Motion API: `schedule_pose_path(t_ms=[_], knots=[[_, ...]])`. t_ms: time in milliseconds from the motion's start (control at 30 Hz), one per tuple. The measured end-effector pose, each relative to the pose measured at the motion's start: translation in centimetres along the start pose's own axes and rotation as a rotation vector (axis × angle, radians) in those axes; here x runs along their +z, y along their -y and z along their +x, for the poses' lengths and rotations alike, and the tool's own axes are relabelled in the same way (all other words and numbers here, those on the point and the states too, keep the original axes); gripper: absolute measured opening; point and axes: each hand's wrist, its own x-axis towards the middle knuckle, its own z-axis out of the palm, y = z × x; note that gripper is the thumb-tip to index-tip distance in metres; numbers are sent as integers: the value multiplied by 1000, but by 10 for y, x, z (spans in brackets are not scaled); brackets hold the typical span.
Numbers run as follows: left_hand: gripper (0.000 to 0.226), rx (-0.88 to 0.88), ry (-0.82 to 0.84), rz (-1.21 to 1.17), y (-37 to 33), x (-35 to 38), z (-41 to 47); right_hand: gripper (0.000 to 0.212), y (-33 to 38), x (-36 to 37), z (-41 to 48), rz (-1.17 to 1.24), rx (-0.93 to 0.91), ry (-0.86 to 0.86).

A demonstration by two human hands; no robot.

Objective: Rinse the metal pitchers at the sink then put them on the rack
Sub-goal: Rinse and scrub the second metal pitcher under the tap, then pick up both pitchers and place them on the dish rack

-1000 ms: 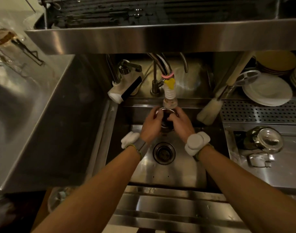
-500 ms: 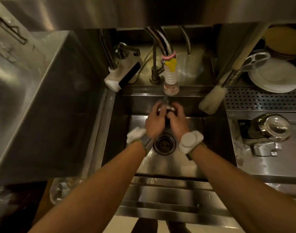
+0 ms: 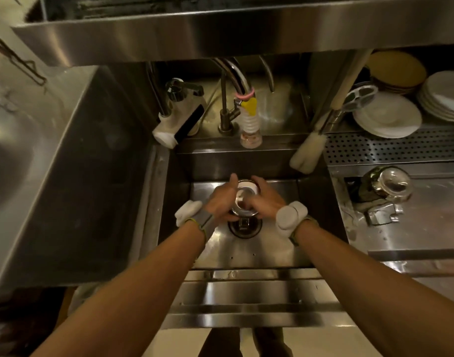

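Head camera looks down into a steel sink [image 3: 259, 251], where both hands meet over the drain [image 3: 245, 228]. Between them is a small metal pitcher [image 3: 242, 212], held low in the basin just above the drain and not touching the bottom as far as I can see. Its mouth faces up toward the camera and the inside looks pale.

The left hand [image 3: 220, 202] has its fingers curled round the left side of the pitcher, with the thumb standing up at the far edge. The right hand [image 3: 267, 202] grips the right side. Its thumb lies on the far rim, and its fingers reach over the mouth, but they are blurred, so I cannot tell if they go inside. Each wrist carries a band with a white pad, left [image 3: 188, 215] and right [image 3: 289, 217].

Behind the sink stands a curved faucet [image 3: 236, 73] with a yellow piece and a ribbed white nozzle [image 3: 250, 122], well above the pitcher. A pale brush [image 3: 308, 154] leans at the back right corner of the basin. To the right there is a perforated steel tray [image 3: 393, 148], and white plates [image 3: 388, 117] are stacked behind it. A glass lid [image 3: 392, 184] lies on the counter at the right. A steel shelf [image 3: 220, 37] runs across the top.
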Motion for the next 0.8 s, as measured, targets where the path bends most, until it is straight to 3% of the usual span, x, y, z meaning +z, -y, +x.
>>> schedule_pose_path(t_ms=[67, 167, 300, 400, 500, 567, 800], knots=[[64, 35, -14, 82, -11, -1, -7, 104, 4, -3, -1, -65, -72, 39], [71, 56, 6, 112, -22, -7, -29, 117, 13, -2, -16, -191, -122, -22], [72, 51, 63, 172, -35, -8, -56, 114, 23, -13, -33, -364, -102, -111], [74, 101, 74, 372, -46, -8, -70, 106, 31, -34, -49, -421, -149, -117], [70, 241, -113, 667, -53, -4, -76, 104, 46, -59, -67, -506, -216, -135], [57, 308, -153, 834, -57, 8, -78, 104, 52, -77, -78, -541, -237, -156], [39, 552, -258, 925, -80, 88, -94, 94, 53, -161, -114, -592, -341, -188]])
